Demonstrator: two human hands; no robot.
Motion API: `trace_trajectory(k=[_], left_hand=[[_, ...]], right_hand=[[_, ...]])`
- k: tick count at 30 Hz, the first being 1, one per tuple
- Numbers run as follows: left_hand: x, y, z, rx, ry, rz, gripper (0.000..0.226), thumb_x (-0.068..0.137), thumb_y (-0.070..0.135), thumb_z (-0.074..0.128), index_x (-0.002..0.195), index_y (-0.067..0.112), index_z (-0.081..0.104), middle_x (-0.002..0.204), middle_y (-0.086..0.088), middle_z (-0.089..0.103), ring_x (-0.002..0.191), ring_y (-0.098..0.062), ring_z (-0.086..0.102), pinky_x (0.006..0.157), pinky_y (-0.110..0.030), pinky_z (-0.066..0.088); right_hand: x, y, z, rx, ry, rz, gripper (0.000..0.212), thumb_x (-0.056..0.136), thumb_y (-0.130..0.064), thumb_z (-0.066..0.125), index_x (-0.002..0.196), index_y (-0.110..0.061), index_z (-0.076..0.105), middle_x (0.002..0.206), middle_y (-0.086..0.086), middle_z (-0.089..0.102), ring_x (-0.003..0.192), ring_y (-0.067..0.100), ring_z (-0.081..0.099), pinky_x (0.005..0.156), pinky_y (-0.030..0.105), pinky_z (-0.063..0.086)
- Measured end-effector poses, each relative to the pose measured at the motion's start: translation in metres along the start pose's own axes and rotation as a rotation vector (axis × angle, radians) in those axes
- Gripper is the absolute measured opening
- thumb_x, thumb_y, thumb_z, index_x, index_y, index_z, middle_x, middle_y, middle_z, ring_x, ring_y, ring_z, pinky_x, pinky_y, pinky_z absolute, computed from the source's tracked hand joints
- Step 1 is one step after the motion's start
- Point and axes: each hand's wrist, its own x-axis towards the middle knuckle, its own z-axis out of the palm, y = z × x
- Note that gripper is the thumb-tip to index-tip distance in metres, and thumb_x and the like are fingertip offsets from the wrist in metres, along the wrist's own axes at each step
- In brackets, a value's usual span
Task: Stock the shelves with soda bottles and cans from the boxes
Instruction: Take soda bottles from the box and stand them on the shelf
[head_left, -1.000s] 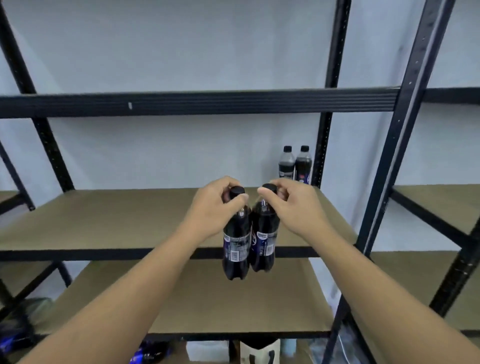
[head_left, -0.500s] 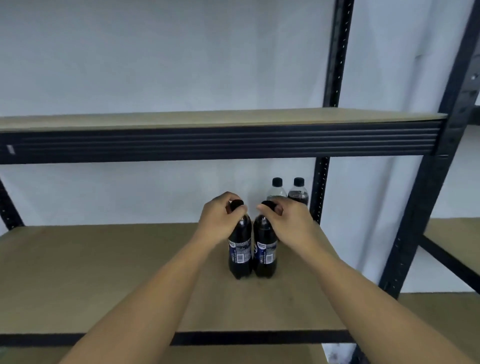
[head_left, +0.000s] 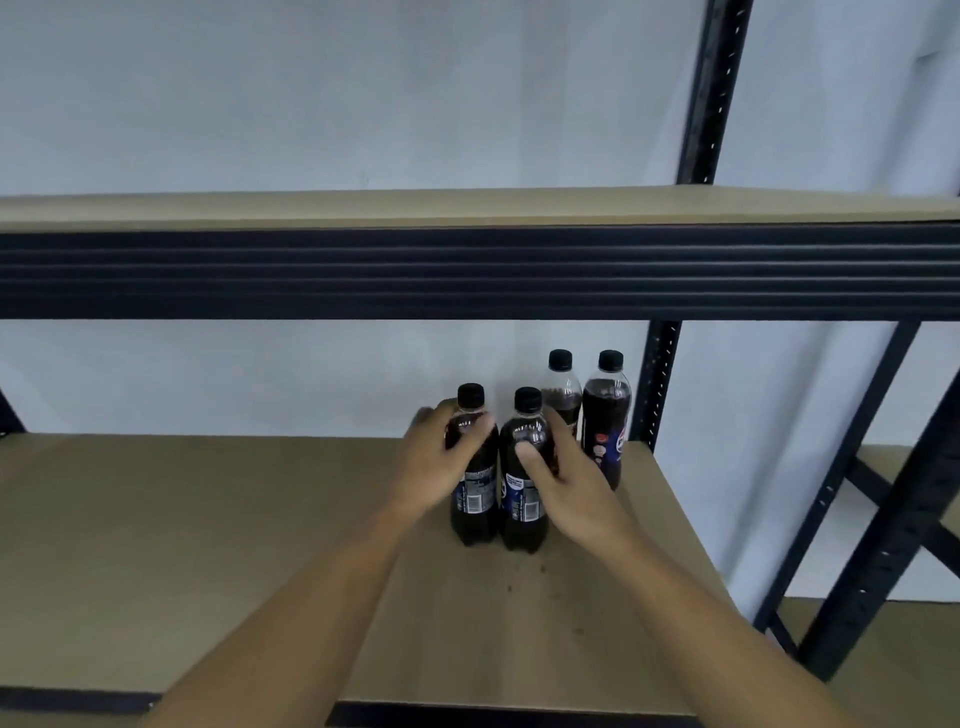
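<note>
Right, both hands are closed on bottles. I have the left hand (head_left: 441, 462) wrapped round the shoulder of the left bottle (head_left: 474, 499), thumb across the front and fingers behind. The right hand (head_left: 566, 483) holds the right bottle (head_left: 522, 514) the same way, with its thumb pressed on the front just above the label.

Both bottles stand upright and side by side, touching each other, with their bases apparently down on the shelf (head_left: 208, 545). They sit just in front of the back pair (head_left: 607, 421), which stands at the rear right corner beside the post (head_left: 657, 384).

I read the high grip as deliberate. Holding near the neck steadies a tall, narrow bottle against tipping and leaves the labels facing out. Tucking the new two against the back pair builds the stock outward from the corner in rows.

The right fingers lie between the right bottle and the back pair (whether they touch the rear bottle I cannot tell). So I judge the release calls for care there. A careless pull-out could knock one over.
</note>
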Motion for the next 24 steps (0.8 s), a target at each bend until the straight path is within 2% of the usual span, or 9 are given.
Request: trace_trajectory(k=[2, 4, 7, 10, 13, 16, 20, 22, 24], left_hand=[[-0.016, -0.012, 0.006, -0.128, -0.053, 0.015, 0.026, 0.093, 0.048, 0.067, 0.115, 0.039, 0.057, 0.101, 0.020, 0.066, 0.092, 0.012, 0.062, 0.076, -0.009, 0.045], [-0.029, -0.032, 0.012, -0.150, -0.159, -0.016, 0.035, 0.090, 0.038, 0.075, 0.116, 0.040, 0.052, 0.101, 0.024, 0.066, 0.093, 0.017, 0.061, 0.075, -0.005, 0.043], [-0.040, -0.067, 0.023, -0.016, -0.233, -0.065, 0.055, 0.083, 0.046, 0.081, 0.126, 0.038, 0.048, 0.108, 0.018, 0.065, 0.096, 0.001, 0.064, 0.078, -0.020, 0.048], [-0.043, -0.087, 0.028, -0.031, -0.209, -0.126, 0.063, 0.082, 0.034, 0.082, 0.134, 0.038, 0.044, 0.108, 0.014, 0.064, 0.090, -0.007, 0.066, 0.083, -0.037, 0.056], [-0.040, -0.095, 0.028, -0.028, -0.186, -0.144, 0.062, 0.085, 0.024, 0.079, 0.131, 0.046, 0.043, 0.113, 0.018, 0.065, 0.094, -0.009, 0.069, 0.090, -0.043, 0.057], [-0.036, -0.098, 0.026, -0.012, -0.210, -0.197, 0.056, 0.091, 0.020, 0.074, 0.134, 0.040, 0.046, 0.112, 0.018, 0.066, 0.096, -0.010, 0.069, 0.094, -0.042, 0.056], [-0.032, -0.098, 0.020, 0.078, -0.248, -0.231, 0.051, 0.095, 0.029, 0.067, 0.142, 0.035, 0.047, 0.113, 0.010, 0.073, 0.098, -0.012, 0.070, 0.097, -0.038, 0.054], [-0.035, -0.093, 0.017, 0.136, -0.280, -0.236, 0.051, 0.095, 0.038, 0.062, 0.144, 0.035, 0.046, 0.117, 0.005, 0.073, 0.106, -0.017, 0.069, 0.097, -0.034, 0.052], [-0.042, -0.090, 0.014, 0.213, -0.310, -0.204, 0.055, 0.096, 0.044, 0.058, 0.148, 0.034, 0.043, 0.126, 0.000, 0.070, 0.116, -0.023, 0.065, 0.099, -0.034, 0.050]], right_hand=[[-0.014, 0.014, 0.004, -0.005, -0.068, 0.043, 0.071, 0.100, -0.052, 0.054, 0.157, -0.049, 0.011, 0.140, -0.028, 0.054, 0.125, -0.004, 0.055, 0.107, 0.026, 0.042], [-0.024, 0.035, 0.012, -0.061, -0.125, 0.105, 0.080, 0.099, -0.037, 0.061, 0.155, -0.053, 0.008, 0.135, -0.025, 0.059, 0.124, 0.001, 0.057, 0.109, 0.032, 0.045], [-0.031, 0.054, 0.021, -0.074, -0.149, 0.200, 0.089, 0.096, -0.019, 0.065, 0.153, -0.058, 0.009, 0.143, -0.019, 0.056, 0.133, 0.007, 0.053, 0.112, 0.040, 0.044], [-0.030, 0.054, 0.026, -0.061, -0.115, 0.209, 0.085, 0.096, -0.011, 0.065, 0.155, -0.051, 0.019, 0.146, -0.016, 0.053, 0.133, 0.010, 0.053, 0.112, 0.031, 0.041], [-0.026, 0.052, 0.031, -0.057, -0.110, 0.201, 0.078, 0.096, -0.011, 0.066, 0.155, -0.044, 0.028, 0.143, -0.013, 0.056, 0.130, 0.010, 0.055, 0.109, 0.027, 0.038], [-0.022, 0.049, 0.036, -0.090, -0.097, 0.199, 0.067, 0.094, -0.018, 0.069, 0.150, -0.040, 0.040, 0.135, -0.012, 0.062, 0.121, 0.009, 0.061, 0.108, 0.029, 0.044], [-0.018, 0.050, 0.043, -0.161, -0.083, 0.216, 0.055, 0.092, -0.033, 0.071, 0.143, -0.034, 0.049, 0.125, -0.008, 0.069, 0.112, 0.013, 0.066, 0.102, 0.036, 0.051], [-0.019, 0.047, 0.046, -0.221, -0.098, 0.215, 0.052, 0.094, -0.039, 0.067, 0.142, -0.031, 0.049, 0.122, -0.003, 0.070, 0.113, 0.020, 0.065, 0.099, 0.036, 0.052], [-0.023, 0.044, 0.048, -0.287, -0.135, 0.227, 0.055, 0.098, -0.043, 0.061, 0.148, -0.029, 0.045, 0.130, -0.001, 0.067, 0.120, 0.024, 0.062, 0.100, 0.034, 0.049]])
